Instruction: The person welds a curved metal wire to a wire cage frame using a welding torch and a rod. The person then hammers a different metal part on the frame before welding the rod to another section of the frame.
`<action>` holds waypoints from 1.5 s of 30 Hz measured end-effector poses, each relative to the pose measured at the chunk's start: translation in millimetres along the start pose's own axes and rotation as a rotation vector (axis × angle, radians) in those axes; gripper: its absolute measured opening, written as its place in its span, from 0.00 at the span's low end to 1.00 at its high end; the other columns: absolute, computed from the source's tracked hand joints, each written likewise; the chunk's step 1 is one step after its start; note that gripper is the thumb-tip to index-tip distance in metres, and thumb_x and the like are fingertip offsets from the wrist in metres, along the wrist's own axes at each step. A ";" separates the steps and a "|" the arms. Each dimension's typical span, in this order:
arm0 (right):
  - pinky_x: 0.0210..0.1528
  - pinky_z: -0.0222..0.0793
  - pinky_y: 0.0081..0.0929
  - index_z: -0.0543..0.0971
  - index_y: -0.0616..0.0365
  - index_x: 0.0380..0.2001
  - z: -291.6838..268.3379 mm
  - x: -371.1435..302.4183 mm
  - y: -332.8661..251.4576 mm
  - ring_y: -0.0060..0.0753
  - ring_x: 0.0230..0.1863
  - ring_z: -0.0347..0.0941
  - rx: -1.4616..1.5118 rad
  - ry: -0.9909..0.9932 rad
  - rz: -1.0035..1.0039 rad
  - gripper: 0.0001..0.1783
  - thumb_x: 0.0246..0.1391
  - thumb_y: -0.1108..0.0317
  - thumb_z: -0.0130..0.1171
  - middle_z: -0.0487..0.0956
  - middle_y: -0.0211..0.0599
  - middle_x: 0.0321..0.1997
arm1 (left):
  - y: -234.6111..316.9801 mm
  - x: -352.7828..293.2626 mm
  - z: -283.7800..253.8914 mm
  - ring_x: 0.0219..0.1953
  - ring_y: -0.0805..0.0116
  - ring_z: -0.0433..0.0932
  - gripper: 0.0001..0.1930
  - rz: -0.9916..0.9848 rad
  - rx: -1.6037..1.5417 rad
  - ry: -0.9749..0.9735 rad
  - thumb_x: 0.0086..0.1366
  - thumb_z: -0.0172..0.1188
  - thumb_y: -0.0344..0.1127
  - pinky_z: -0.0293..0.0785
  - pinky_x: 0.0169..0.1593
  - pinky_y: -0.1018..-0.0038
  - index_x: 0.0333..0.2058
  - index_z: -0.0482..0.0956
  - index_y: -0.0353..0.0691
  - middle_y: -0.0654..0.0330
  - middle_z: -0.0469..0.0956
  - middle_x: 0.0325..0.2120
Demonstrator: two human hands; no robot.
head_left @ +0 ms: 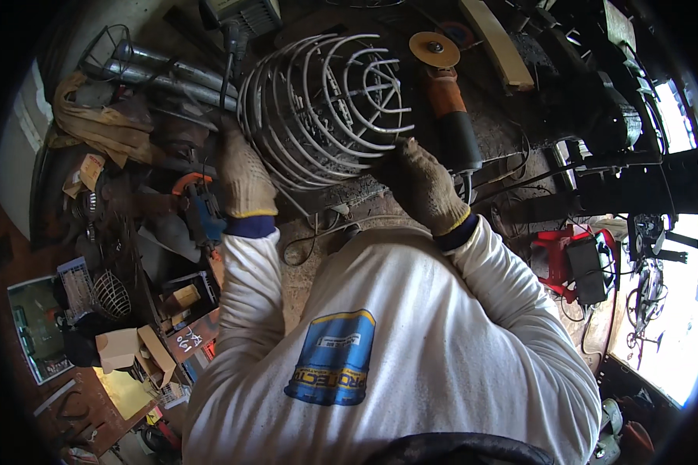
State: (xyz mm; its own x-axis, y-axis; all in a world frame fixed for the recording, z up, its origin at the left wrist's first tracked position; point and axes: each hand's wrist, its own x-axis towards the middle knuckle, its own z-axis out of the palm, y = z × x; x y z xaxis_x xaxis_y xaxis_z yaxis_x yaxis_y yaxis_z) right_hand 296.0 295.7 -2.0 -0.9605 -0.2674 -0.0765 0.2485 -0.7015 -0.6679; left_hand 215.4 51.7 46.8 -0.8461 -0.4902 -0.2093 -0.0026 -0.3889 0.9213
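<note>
A rounded cage of bent metal wire (pixel 327 116) rests on its side on the dark workbench, its ribbed dome end turned to the right. My left hand (pixel 246 174), in a knitted work glove, grips the cage's left rim; its fingertips are partly hidden in shadow. At the lower right of the cage, my right hand (pixel 426 184) is closed on the wires, in a matching glove with a dark palm. Just right of the cage lies an angle grinder (pixel 451 116) with an orange body and a round tan disc, not touched by either hand.
Metal tubes (pixel 180 81) and a brown cloth (pixel 105 128) lie at the back left. A blue tool (pixel 202 213) sits left of my forearm. A wooden plank (pixel 496 43) lies behind the grinder. A red plastic stool (pixel 557 260) and a bicycle (pixel 645 302) stand to the right.
</note>
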 end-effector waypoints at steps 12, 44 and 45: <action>0.59 0.72 0.30 0.67 0.65 0.65 -12.9 -22.1 -14.5 0.33 0.55 0.77 -0.394 0.163 0.140 0.27 0.68 0.63 0.55 0.79 0.40 0.55 | 34.0 36.2 -8.4 0.50 0.64 0.77 0.28 -0.037 0.311 -0.189 0.72 0.53 0.53 0.71 0.54 0.70 0.55 0.76 0.31 0.54 0.79 0.51; 0.55 0.74 0.41 0.81 0.64 0.47 118.8 231.2 116.0 0.48 0.49 0.82 -1.875 -0.070 0.137 0.27 0.55 0.50 0.62 0.84 0.53 0.41 | -6.8 14.0 -289.1 0.40 0.72 0.83 0.23 -0.100 -0.553 0.200 0.74 0.54 0.51 0.84 0.44 0.72 0.57 0.75 0.41 0.61 0.82 0.47; 0.51 0.75 0.40 0.82 0.63 0.44 120.8 236.8 111.4 0.46 0.45 0.82 -2.047 -0.322 0.118 0.24 0.56 0.52 0.61 0.84 0.50 0.38 | -10.8 21.7 -294.0 0.36 0.73 0.83 0.22 -0.146 -0.561 0.179 0.74 0.54 0.51 0.85 0.39 0.72 0.56 0.77 0.42 0.63 0.83 0.45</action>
State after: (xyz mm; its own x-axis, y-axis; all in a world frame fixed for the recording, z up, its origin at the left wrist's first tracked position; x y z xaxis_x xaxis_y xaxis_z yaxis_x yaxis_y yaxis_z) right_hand 111.3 74.4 -5.1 -0.8462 -0.4856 -0.2195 -0.3913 0.8458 -0.3628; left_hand 353.7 -184.1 -64.1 -0.7551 -0.5059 -0.4170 0.2111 -0.7898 0.5759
